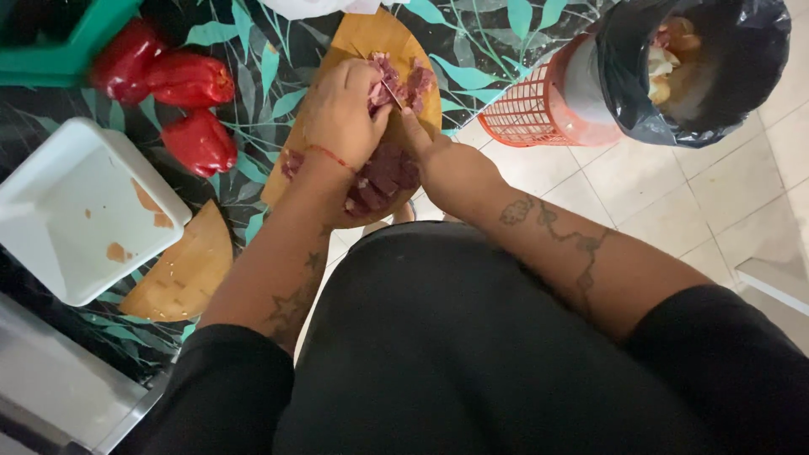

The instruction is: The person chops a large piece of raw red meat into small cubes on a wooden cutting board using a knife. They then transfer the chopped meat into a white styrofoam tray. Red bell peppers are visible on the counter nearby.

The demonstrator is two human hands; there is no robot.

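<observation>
A wooden cutting board (367,40) lies on a leaf-patterned tabletop and carries raw red meat. My left hand (341,109) grips a piece of meat (415,81) at the middle of the board, fingers curled over it. My right hand (425,145) comes in from the right, closed on a small knife (391,91). Its thin blade shows between the two hands, against the meat. A heap of cut meat cubes (385,179) sits on the near end of the board, partly under my wrists. The knife handle is hidden in my hand.
Three red bell peppers (190,81) lie left of the board, beside a green crate (61,44). A white square dish (77,211) rests partly on a second wooden board (182,271). A red basket (539,108) lined with a black bag (708,76) of scraps stands on the tiled floor.
</observation>
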